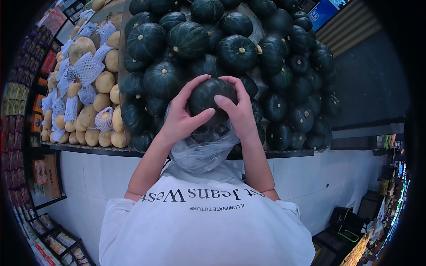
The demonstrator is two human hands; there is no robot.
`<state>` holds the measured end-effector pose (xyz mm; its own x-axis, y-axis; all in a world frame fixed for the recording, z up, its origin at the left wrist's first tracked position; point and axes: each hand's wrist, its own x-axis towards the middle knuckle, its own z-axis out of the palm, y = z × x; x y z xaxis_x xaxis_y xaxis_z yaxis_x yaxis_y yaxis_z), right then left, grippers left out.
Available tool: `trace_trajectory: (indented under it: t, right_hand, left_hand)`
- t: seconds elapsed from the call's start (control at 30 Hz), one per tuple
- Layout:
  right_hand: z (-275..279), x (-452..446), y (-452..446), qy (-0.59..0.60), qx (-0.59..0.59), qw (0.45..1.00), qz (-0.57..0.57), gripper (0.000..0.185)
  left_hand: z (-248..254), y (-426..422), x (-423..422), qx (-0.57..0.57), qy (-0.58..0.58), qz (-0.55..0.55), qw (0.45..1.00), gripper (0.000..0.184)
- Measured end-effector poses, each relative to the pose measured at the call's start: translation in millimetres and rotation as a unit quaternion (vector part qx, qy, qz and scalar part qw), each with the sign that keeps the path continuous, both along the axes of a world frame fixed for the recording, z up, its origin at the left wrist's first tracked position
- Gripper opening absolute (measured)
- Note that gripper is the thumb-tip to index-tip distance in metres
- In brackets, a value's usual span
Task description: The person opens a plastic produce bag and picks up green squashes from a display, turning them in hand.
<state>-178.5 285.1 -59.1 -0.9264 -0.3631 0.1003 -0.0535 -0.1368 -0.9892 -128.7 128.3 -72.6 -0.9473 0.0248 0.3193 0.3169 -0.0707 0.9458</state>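
Between my two hands I hold a round dark green pumpkin [206,95] near the front edge of the display. My left hand [183,116] wraps its left side, with the thumb across the near face. On the other side my right hand [237,108] grips it, its thumb resting on top. A clear plastic bag [199,153] hangs just below the pumpkin, close to my wrists; whether a finger also pinches it is hidden. Many more dark green pumpkins [188,40] are heaped right behind and around my hands.
Left of the pumpkins lie pale round root vegetables [105,82], some in white foam nets [88,66]. Packaged goods fill shelves [13,102] at far left. A dark counter [368,80] adjoins on the right. Black crates [346,226] stand on the tiled floor at lower right.
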Motion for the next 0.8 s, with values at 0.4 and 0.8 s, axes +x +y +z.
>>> trace_trajectory:
  t: [0.4,0.8]
  right_hand:
    - [-2.4,-1.2,0.1,-0.004,-0.005,1.0,0.003,0.044]
    - [-1.3,-1.2,1.2,-0.013,-0.009,1.0,0.011,0.044]
  left_hand:
    - [-0.2,-0.4,0.1,0.001,0.0,-0.003,1.0,0.066]
    - [-0.5,0.2,0.1,0.002,-0.002,0.001,1.0,0.065]
